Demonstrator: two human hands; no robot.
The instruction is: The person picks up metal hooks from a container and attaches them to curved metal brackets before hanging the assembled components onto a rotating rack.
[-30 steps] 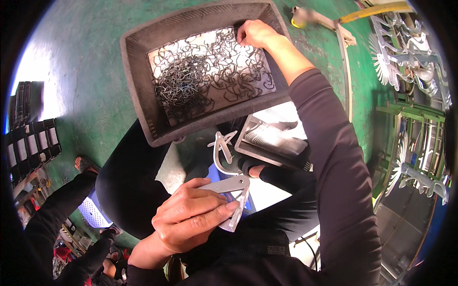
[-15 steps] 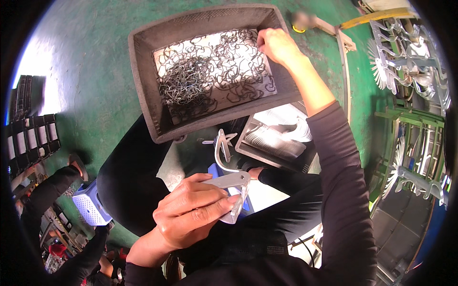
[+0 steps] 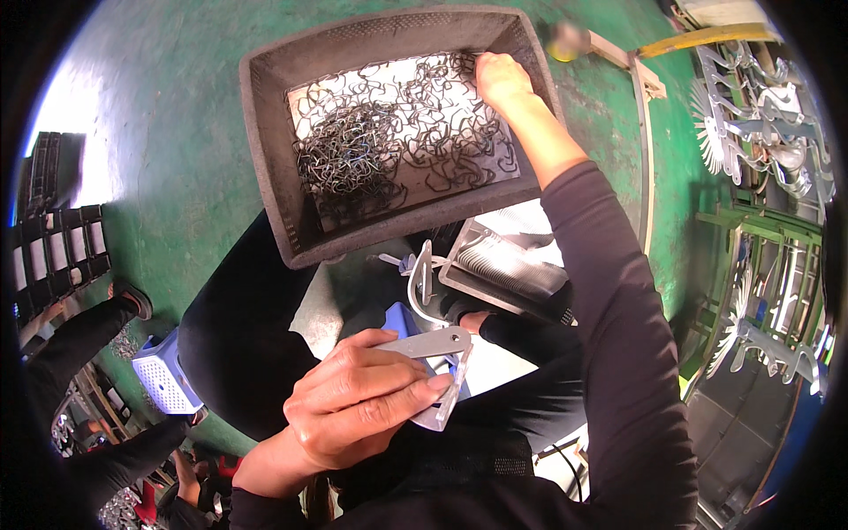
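My left hand (image 3: 358, 402) grips a silver hinged metal piece (image 3: 428, 343), its flat arm with a round hole pointing right and a shiny plate bending down beside my thumb. Just beyond it is a curved silver metal part (image 3: 417, 287); whether the two are joined I cannot tell. My right hand (image 3: 508, 81) reaches into the far right corner of a grey plastic bin (image 3: 415, 223). Its fingers are curled together and their tips are hidden. Many bent dark wire pieces (image 3: 349, 150) lie in the bin, heaped at its left and scattered over a pale sheet.
Behind my right forearm stands a dark crate (image 3: 503, 296) of stacked silver curved plates (image 3: 512, 261). A bluish-white plastic stool (image 3: 168, 375) and another person's legs (image 3: 84, 331) are at left. Racks with metal parts (image 3: 768, 132) line the right side.
My right hand has shifted slightly within the bin's far right corner, and its forearm has swung left. My left hand keeps its hold, with the metal piece slightly farther right and lower.
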